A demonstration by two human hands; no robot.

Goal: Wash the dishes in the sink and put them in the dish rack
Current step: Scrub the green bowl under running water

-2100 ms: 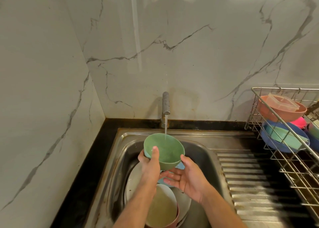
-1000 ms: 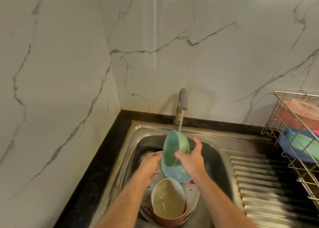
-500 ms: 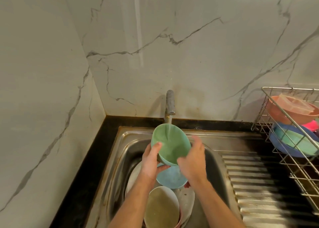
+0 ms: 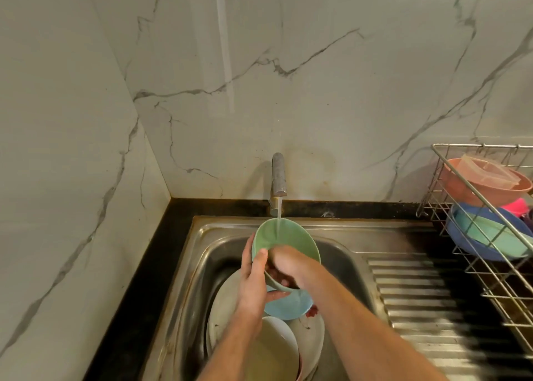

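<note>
- We held the green bowl (image 4: 284, 242) up over the sink (image 4: 343, 236), tilted w/ its mouth toward us, right under the tap (image 4: 278, 175); water stream fell into it.
- Change vs half a sec back: our right hand (image 4: 285, 266) had been on the bowl's outer rim; now it was reaching inside, fingers curled down against the inner wall. Looked like a bare-hand scrub; whether it pinched the rim, we couldn't tell.
- Left hand (image 4: 253, 282) stayed put: thumb hooked over the near rim, fingers wrapped under the bowl's outside, carrying it.
- Meaning for task, our read: bowl had gone from plain rinse to rub-and-rinse, so this dish was mid-wash, not yet ready for racking.
- Below in the sink, unwashed: blue bowl (image 4: 291, 305), pale plates (image 4: 225, 302), cream bowl (image 4: 277, 349) nearest us.
- Dish rack (image 4: 473, 253) sat well apart at right, past the ribbed drainboard (image 4: 418, 300); already held pink bowl (image 4: 478, 187) w/ clear lid, plus blue & teal pieces.
- Lots left, we judged.
</note>
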